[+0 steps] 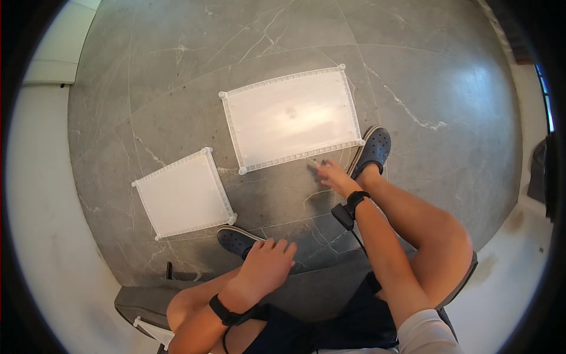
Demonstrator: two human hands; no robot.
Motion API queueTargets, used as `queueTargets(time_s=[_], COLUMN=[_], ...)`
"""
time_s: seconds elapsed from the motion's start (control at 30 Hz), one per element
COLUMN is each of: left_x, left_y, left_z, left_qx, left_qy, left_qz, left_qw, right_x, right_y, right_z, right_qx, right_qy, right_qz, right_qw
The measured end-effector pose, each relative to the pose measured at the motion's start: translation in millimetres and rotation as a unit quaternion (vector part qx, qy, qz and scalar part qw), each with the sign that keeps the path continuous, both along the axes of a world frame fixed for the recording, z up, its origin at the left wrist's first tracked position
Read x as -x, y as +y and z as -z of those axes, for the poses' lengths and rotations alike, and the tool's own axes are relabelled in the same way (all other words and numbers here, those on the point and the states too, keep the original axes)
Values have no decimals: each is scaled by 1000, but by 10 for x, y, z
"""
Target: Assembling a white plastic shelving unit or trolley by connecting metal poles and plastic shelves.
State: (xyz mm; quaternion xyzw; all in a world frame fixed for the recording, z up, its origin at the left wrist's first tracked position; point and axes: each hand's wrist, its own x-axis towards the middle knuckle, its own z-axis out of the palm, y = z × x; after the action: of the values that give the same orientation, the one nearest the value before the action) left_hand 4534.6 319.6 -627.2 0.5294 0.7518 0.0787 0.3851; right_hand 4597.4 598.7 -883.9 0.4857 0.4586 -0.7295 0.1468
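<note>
Two white plastic panels with ribbed rims and round corner sockets lie flat on the floor: a larger panel [265,127] in the middle and a smaller panel [184,194] to the left. My right hand [336,176] reaches down just short of the larger panel's near edge, beside my right shoe. Its fingers are apart, and I see nothing held in them. Over my left thigh hovers my left hand [267,265], back up, with loosely bent, slightly parted fingers and nothing visible in it. Its palm is hidden.
Dark clogs cover my feet: the right clog [374,150] next to the larger panel, the left clog [236,241] by the smaller panel's corner. I sit on a grey seat [318,274]. Part of another white piece [154,331] shows at its left. White walls flank the grey veined floor [436,153].
</note>
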Motion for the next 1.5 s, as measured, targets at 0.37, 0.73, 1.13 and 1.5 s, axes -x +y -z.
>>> queueTargets(time_s=[0.37, 0.73, 1.13, 1.5], left_x=[-86, -277, -663, -1390], left_y=[287, -508, -578, -1352], left_z=[106, -333, -361, -1211], left_qx=[-55, -151, -180, -275], left_qy=[-1, 46, 67, 91], left_qz=[6, -13, 5, -172], left_qw=[998, 987, 981, 941], right_x=[-212, -159, -587, -1118], right_y=[131, -906, -1178, -1651], right_z=[432, -1528, -1812, -2915], right_qx=[98, -44, -1, -53], right_qy=[83, 127, 151, 178], right_qz=[331, 253, 221, -231], right_qw=[935, 958, 963, 955])
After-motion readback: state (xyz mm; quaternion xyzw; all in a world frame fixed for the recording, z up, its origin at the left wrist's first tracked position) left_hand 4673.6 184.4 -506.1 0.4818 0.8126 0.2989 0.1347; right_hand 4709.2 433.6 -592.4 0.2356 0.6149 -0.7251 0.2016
